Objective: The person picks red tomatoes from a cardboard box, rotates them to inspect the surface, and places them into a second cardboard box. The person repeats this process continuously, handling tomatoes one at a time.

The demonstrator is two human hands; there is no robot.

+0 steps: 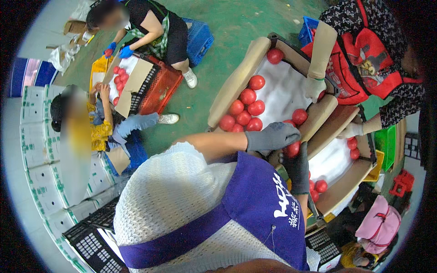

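Low against the near end of a paper-lined crate (pixel 211 116), my two hands in dark grey knit gloves meet around a red tomato (pixel 292 149). My right hand (pixel 296 167) grips it from the side and below. My left hand (pixel 273 136) lies over its upper edge with curled fingers; whether it also grips is hidden. Several tomatoes (pixel 243 117) lie grouped on the white lining (pixel 280 87) at the crate's left. Another tomato (pixel 299 116) sits just beyond my left hand's fingertips, and one tomato (pixel 275 56) is in the far corner.
A co-worker's gloved hand (pixel 314 89) reaches into the same crate; their other hand (pixel 351 129) is at a second lined crate (pixel 341 191) on the right. Two people work at a red crate (pixel 164 85) at upper left. White cartons (pixel 37 143) are stacked far left.
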